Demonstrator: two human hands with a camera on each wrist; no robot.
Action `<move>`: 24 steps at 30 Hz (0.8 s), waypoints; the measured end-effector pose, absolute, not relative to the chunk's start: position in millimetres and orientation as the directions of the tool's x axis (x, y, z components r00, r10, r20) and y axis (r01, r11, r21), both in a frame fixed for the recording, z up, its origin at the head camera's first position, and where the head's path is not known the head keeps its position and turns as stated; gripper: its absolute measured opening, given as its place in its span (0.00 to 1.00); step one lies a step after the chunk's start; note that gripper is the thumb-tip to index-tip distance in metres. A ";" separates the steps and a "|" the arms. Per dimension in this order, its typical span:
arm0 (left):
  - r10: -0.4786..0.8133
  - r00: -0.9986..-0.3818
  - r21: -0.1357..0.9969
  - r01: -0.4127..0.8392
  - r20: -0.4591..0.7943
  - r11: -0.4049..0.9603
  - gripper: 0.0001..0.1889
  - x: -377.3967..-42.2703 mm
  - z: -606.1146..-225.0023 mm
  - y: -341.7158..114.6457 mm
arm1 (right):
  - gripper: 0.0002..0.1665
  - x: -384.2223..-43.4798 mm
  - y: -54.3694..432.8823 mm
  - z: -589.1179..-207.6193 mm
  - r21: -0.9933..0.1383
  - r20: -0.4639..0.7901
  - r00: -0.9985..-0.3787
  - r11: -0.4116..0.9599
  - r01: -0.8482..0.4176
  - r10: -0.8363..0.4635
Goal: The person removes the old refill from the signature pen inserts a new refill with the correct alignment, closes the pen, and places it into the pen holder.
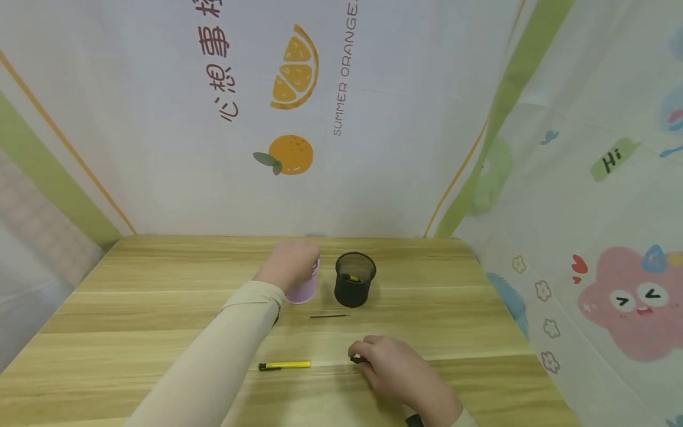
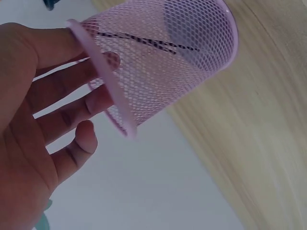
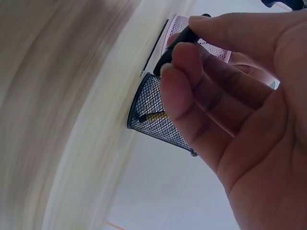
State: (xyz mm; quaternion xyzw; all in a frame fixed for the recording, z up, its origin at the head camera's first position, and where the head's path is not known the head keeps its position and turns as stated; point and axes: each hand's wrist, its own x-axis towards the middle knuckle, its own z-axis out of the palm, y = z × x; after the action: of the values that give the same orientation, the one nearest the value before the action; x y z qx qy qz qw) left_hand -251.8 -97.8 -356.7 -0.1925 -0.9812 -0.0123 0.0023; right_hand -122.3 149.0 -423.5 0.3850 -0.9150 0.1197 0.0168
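My left hand (image 1: 288, 261) reaches down into the pink mesh pen cup (image 1: 302, 290), thumb tip inside its rim. Thin black sticks (image 2: 148, 41) show through the mesh, one running from the thumb tip; the pinch itself is hidden. My other fingers curl loosely over the rim. My right hand (image 1: 392, 367) is low over the table's front part, pinching a short black rod-like piece (image 3: 177, 45) between thumb and fingertips. Between the hands lies a yellow utility knife (image 1: 285, 365) with a black end. Another thin black stick (image 1: 329, 316) lies in front of the cups.
Right of the pink cup stands a black mesh pen cup (image 1: 352, 295) with a yellow and black item (image 1: 352, 277) inside. All this is on a wooden table (image 1: 133, 332). Printed white cloth (image 1: 384, 196) hangs along its back and right side.
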 end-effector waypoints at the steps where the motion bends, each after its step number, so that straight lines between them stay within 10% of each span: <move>1: 0.379 -0.925 0.022 0.379 0.003 0.925 0.08 -253.5 -358.3 -98.0 | 0.12 -122.2 149.6 -423.8 -0.204 0.125 -0.703 0.675 -0.709 -0.700; 24: 0.356 -0.934 0.095 0.355 0.001 0.930 0.09 -264.8 -374.8 -110.4 | 0.10 -122.9 153.3 -425.3 -0.217 0.096 -0.717 0.688 -0.692 -0.690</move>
State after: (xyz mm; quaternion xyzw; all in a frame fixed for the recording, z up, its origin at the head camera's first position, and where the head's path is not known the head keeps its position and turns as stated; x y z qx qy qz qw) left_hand -264.8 -110.4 -374.8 -0.1810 -0.9823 -0.0468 -0.0083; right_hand -122.9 153.3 -425.3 0.3762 -0.9188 0.1195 0.0035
